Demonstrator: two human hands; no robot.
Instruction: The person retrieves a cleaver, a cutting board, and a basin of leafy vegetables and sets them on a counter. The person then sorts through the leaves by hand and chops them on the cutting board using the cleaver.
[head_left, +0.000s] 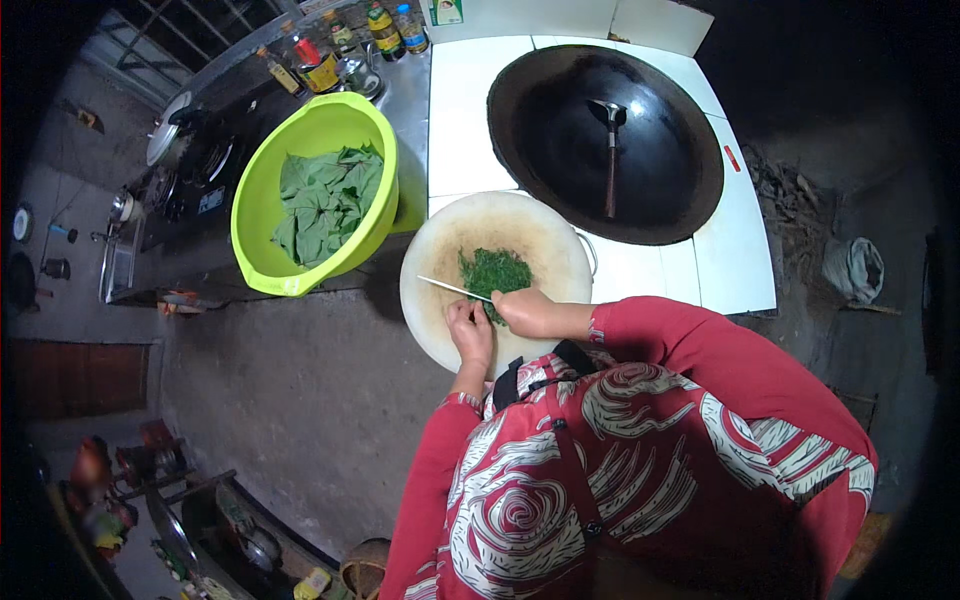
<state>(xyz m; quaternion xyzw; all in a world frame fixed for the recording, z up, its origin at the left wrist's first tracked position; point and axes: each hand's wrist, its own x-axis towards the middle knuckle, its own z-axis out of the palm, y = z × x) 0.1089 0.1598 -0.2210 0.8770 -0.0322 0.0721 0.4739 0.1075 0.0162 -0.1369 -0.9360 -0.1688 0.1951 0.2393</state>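
Observation:
On a round, pale cutting board (431, 232) lies a heap of finely cut green leaves (499, 268). My right hand (526, 310) grips a kitchen knife (448, 285), whose blade shows as a thin bright line pointing left along the near side of the heap. Its handle is hidden in my fist. Just on the near side of the blade, my left hand (471, 330) bends its fingers down at the greens. Whether it pins a bunch of leaves against the board is hard to see, as the fingertips partly hide what is under them.
A lime-green plastic basin (259, 247) with large whole leaves (326, 202) stands to the left. Beyond the board, a wide black wok (540, 142) holds a long-handled spatula (612, 157) on the white-tiled stove (457, 105). Sauce bottles (319, 71) line the back of the counter.

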